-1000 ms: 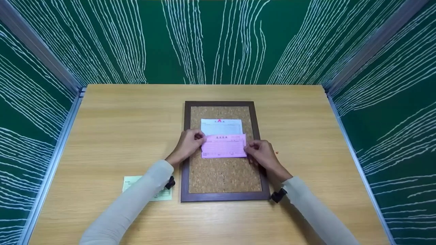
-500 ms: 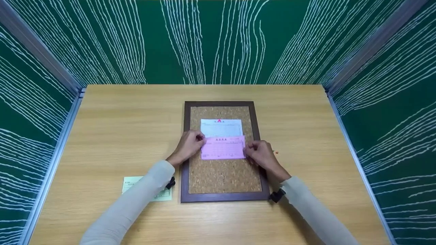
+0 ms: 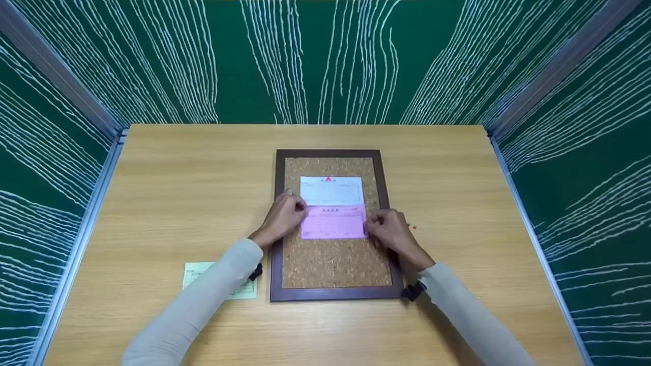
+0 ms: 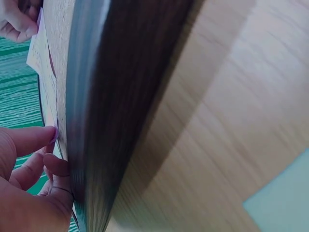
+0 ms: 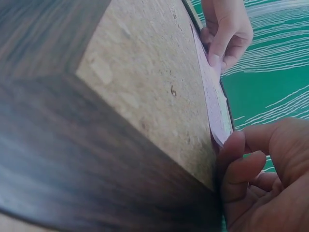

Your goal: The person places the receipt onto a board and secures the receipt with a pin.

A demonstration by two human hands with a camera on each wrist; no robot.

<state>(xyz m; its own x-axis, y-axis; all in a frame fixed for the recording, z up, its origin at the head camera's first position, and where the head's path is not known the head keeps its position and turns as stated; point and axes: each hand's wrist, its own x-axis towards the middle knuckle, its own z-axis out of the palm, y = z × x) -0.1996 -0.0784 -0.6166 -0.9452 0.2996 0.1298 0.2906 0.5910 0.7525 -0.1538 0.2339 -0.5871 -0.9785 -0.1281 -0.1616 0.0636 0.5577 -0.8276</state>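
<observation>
A pink printed slip [image 3: 333, 222] lies across the middle of a cork board [image 3: 330, 264] with a dark brown frame. My left hand [image 3: 283, 213] pinches the slip's upper left corner between thumb and finger. At its right edge my right hand [image 3: 391, 229] pinches the paper too; in the right wrist view that edge of the pink slip [image 5: 212, 104] curves slightly up from the cork. Directly above it is a white printed slip [image 3: 331, 192] with a red mark at its top middle, its lower edge meeting the pink slip's top edge.
On the wooden table [image 3: 203, 173], left of the board, a green printed slip [image 3: 243, 290] lies partly under my left forearm. Small orange and green bits [image 3: 414, 227] lie just right of my right hand. Green panels with white wavy lines [image 3: 315, 61] enclose the table.
The pink slip has slid slightly down the board, uncovering more of the white slip's lower part. Both hands keep their pinch and have barely shifted.
</observation>
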